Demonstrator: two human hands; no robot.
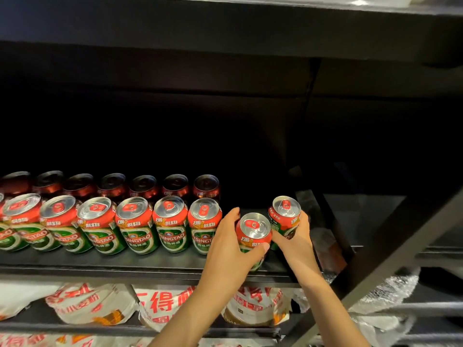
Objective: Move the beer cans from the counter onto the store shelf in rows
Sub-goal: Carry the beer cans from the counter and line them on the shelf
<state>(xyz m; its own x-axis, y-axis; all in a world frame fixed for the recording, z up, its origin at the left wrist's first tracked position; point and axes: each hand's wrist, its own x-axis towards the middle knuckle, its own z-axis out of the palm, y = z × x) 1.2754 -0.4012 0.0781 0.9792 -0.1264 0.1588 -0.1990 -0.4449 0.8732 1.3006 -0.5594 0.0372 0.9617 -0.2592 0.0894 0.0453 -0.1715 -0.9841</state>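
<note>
Hands both loaded, one beer can each. Left hand (233, 249) grips a red-and-green can (253, 234) from its left side, thumb across the front label, fingers curled behind. Right hand (297, 237) holds a second can (285, 216) from below and the right, fingers wrapped round its lower body. Both cans upright, tilted slightly, at the right end of the black shelf (140, 262), just past the front row; can't tell whether their bases touch the shelf surface. The two held cans sit close together, left one nearer the camera.

Front row (112, 224): cans side by side, labels forward, running from the left edge of the view to just beside the left hand. Back row (112, 186): cans behind them in shadow, ending short of the held cans. Shelf to the right of the hands is dark.

Lower shelf: white bags with red print (160, 304).
</note>
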